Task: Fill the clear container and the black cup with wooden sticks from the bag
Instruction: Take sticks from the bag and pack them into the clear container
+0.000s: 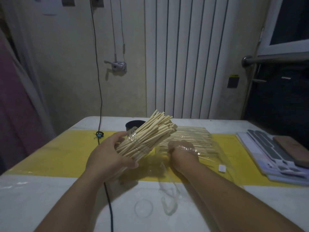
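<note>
Right now L hand [107,153] grips the clear container [135,140], thumb on the near side and fingers curled round the far side, holding it tilted above the table [50,198] w/ its mouth pointing up and away to the right. Container is packed w/ wooden sticks [155,126], their ends fanning out past the rim. R hand [181,152] is inside the bag [215,158], under the clear film, resting on the bagged sticks [197,136]; its fingers are hidden by film and glare, so can't tell if they hold anything. Bag lies flat just right of the container, on the yellow strip [58,153] that runs across the table's middle. Black cup [132,125] stands upright behind the container, toward the far edge, partly hidden by the sticks; can't see inside it. Black cable [109,198] comes down the wall, crosses the table and passes under the L forearm to the near edge. Clear round piece [143,208] lies by the near edge, betw. the two forearms. At the right edge sits a stack of flat boards [260,148] w/ a phone [291,148] on top.
</note>
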